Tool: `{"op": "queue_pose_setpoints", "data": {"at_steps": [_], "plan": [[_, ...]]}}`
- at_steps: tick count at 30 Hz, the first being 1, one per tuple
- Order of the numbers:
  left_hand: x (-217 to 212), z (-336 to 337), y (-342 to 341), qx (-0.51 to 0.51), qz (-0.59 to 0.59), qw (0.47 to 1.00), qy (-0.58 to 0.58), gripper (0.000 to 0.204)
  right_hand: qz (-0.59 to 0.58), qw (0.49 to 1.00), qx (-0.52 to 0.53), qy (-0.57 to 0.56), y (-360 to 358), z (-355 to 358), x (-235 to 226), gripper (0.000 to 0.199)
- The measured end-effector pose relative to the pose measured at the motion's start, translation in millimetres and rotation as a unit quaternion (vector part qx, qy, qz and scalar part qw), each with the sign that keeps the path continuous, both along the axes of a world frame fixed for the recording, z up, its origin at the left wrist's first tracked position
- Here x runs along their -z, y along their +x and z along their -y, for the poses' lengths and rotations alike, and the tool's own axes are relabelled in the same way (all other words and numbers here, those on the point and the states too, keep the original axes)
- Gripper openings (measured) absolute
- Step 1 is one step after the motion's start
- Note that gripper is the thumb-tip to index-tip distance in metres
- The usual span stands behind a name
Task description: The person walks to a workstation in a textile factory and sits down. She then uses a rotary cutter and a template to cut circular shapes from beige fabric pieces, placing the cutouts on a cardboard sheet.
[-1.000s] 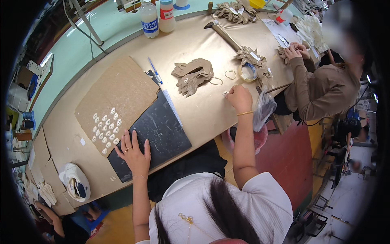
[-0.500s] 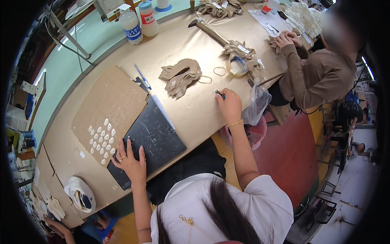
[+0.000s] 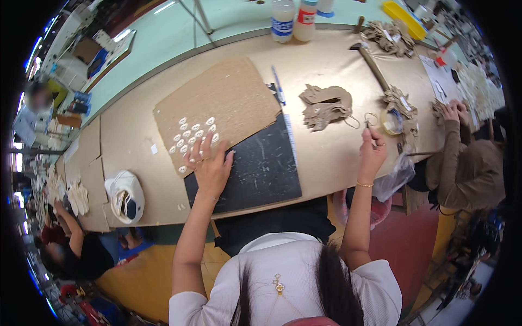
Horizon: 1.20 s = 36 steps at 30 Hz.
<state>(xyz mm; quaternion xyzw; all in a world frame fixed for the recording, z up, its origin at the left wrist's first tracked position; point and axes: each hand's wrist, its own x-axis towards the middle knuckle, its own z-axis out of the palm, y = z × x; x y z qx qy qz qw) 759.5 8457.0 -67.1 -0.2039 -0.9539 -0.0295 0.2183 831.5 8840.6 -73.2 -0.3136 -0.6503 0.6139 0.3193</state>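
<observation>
My left hand (image 3: pixel 208 167), fingers spread, reaches over the lower edge of a brown board (image 3: pixel 217 98), with its fingertips at the small white oval pieces (image 3: pixel 190 133) laid out there. I cannot tell whether it touches one. Under the brown board lies a scratched black mat (image 3: pixel 261 168). My right hand (image 3: pixel 373 151) is closed on a small dark pointed tool (image 3: pixel 367 125), mostly hidden by the fingers, close to a rubber band (image 3: pixel 371 117). Left of that hand rests a bundle of brown cut pieces (image 3: pixel 326 107) with a band beside it.
A blue-and-white pen (image 3: pixel 279 87) lies above the mat. At the right are a tape roll (image 3: pixel 391 121), a hammer (image 3: pixel 372 65) and more brown bundles (image 3: pixel 399 102). Two bottles (image 3: pixel 305 22) stand behind; a white cap (image 3: pixel 125 196) sits left. A co-worker (image 3: pixel 470 163) handles pieces at right.
The view has turned and shifted. My left hand has moved from the black mat's corner to the white pieces. My right hand still grips the small tool, now nearer the rubber band.
</observation>
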Motion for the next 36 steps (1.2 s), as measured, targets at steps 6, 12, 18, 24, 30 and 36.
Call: {"op": "queue_pose_setpoints", "data": {"at_steps": [6, 12, 18, 24, 30, 36], "plan": [[-7, -13, -24, 0.071, -0.031, 0.997, -0.023, 0.038, -0.021, 0.983, -0.178, 0.025, -30, 96, 3, 0.015], [-11, -58, -41, 0.121, -0.039, 0.991, -0.052, 0.041, -0.028, 0.975, -0.207, -0.078, -64, 134, -1, 0.018], [-14, -85, -58, 0.131, -0.063, 0.987, -0.065, 0.035, 0.006, 0.974, -0.224, -0.03, -71, 134, 8, 0.023], [-7, -93, -57, 0.133, -0.037, 0.988, -0.065, 0.028, 0.017, 0.968, -0.23, -0.096, -69, 140, 7, 0.024], [-15, -97, -61, 0.174, 0.012, 0.982, -0.075, 0.014, -0.001, 0.971, -0.225, -0.074, -77, 144, 15, 0.024], [-15, -99, -73, 0.271, 0.003, 0.962, -0.044, 0.008, 0.011, 0.977, -0.199, 0.077, -84, 140, 28, 0.021]]}}
